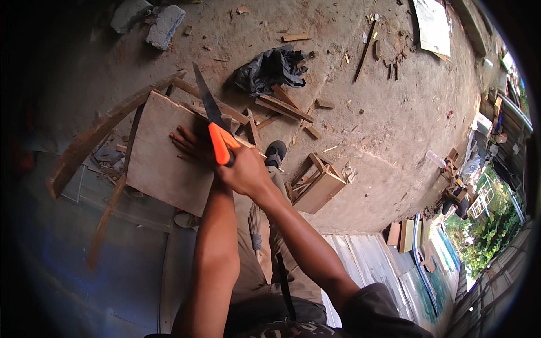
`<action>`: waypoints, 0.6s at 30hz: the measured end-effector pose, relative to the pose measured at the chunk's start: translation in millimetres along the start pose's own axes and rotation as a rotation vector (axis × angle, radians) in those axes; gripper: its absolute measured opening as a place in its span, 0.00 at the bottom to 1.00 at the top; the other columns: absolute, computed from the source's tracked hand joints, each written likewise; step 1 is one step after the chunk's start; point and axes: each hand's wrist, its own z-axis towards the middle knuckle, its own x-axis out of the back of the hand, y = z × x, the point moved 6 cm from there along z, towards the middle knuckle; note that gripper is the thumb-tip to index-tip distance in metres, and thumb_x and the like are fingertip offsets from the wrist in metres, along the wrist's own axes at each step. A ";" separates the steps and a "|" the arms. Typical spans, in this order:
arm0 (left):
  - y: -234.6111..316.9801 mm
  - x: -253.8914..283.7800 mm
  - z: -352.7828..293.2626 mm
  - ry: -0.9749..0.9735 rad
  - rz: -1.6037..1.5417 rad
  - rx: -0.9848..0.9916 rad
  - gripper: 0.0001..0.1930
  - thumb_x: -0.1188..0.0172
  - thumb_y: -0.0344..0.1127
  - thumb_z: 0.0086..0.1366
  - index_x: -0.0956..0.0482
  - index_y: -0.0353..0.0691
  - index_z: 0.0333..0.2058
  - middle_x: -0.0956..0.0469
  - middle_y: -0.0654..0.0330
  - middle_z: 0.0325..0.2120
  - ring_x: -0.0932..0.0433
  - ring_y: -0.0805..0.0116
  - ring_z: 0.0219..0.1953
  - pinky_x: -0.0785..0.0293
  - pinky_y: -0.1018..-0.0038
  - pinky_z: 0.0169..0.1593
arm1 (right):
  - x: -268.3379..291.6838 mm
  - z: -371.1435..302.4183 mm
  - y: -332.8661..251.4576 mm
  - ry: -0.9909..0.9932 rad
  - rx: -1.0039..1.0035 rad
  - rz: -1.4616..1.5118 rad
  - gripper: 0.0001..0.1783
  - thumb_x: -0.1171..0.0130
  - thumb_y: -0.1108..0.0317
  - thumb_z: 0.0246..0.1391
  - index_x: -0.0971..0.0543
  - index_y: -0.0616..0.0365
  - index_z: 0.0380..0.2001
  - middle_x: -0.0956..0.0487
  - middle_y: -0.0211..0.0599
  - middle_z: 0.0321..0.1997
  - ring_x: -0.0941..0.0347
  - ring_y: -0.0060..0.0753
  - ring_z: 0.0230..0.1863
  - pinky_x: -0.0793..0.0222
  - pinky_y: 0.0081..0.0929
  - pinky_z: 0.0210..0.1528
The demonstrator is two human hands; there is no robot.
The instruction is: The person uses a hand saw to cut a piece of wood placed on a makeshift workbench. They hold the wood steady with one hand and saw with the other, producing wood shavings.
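Observation:
My right hand (246, 172) is closed around the orange handle of a handsaw (208, 100). Its dark blade points away from me, over the far right edge of a wooden board (155, 155); whether the teeth touch the wood I cannot tell. On the board's pale brown face my left hand (191, 143) lies with its fingers spread, partly hidden by the saw handle and my right hand. Long wooden strips, among them a curved one (101, 132), run past the board's left and far sides.
Wooden offcuts (284, 107) and a crumpled black plastic bag (270, 70) lie on the dusty floor beyond the board. A small wooden box frame (321, 186) stands right of my legs. Two grey blocks (163, 27) sit at the far left. My shoe (276, 151) is near the offcuts.

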 end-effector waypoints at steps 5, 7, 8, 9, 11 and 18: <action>13.8 25.1 -6.1 0.053 0.029 -0.017 0.42 0.52 0.65 0.63 0.47 0.47 0.68 0.54 0.51 0.71 0.55 0.53 0.73 0.61 0.39 0.68 | -5.8 -46.1 14.8 -0.063 -0.019 0.013 0.19 0.38 0.58 0.43 0.20 0.66 0.31 0.21 0.60 0.28 0.23 0.63 0.33 0.27 0.50 0.41; 8.8 19.0 -0.9 -0.003 -0.036 0.049 0.38 0.52 0.59 0.64 0.45 0.45 0.68 0.54 0.48 0.71 0.56 0.51 0.73 0.63 0.39 0.68 | -2.6 -120.8 43.7 -0.023 -0.002 0.030 0.19 0.34 0.57 0.41 0.20 0.63 0.30 0.22 0.55 0.23 0.23 0.59 0.30 0.26 0.48 0.36; 17.2 30.4 -1.3 -0.034 -0.082 0.055 0.35 0.54 0.51 0.64 0.45 0.41 0.67 0.54 0.45 0.70 0.57 0.49 0.73 0.65 0.39 0.69 | 6.2 -155.4 50.9 -0.013 0.003 0.102 0.18 0.33 0.59 0.40 0.20 0.62 0.30 0.21 0.52 0.24 0.22 0.57 0.28 0.26 0.45 0.34; 23.2 36.0 -0.4 -0.029 -0.083 0.055 0.35 0.55 0.49 0.64 0.45 0.40 0.67 0.54 0.45 0.70 0.57 0.49 0.73 0.65 0.39 0.69 | 18.7 -184.9 56.3 -0.037 0.010 0.093 0.18 0.32 0.59 0.40 0.20 0.63 0.30 0.21 0.52 0.23 0.22 0.56 0.28 0.25 0.44 0.33; 29.8 39.2 -1.1 -0.028 -0.092 0.046 0.35 0.56 0.45 0.63 0.45 0.39 0.67 0.54 0.43 0.70 0.57 0.48 0.73 0.67 0.40 0.69 | 26.9 -195.6 54.3 -0.040 0.029 0.110 0.17 0.32 0.60 0.40 0.20 0.63 0.30 0.22 0.52 0.23 0.22 0.55 0.26 0.25 0.43 0.32; 23.4 3.6 -2.3 -0.063 -0.012 0.020 0.41 0.52 0.57 0.64 0.52 0.44 0.69 0.57 0.45 0.71 0.59 0.50 0.74 0.63 0.39 0.68 | -7.8 8.6 12.9 0.077 0.084 0.056 0.18 0.36 0.62 0.39 0.20 0.68 0.29 0.24 0.61 0.23 0.25 0.63 0.30 0.27 0.46 0.38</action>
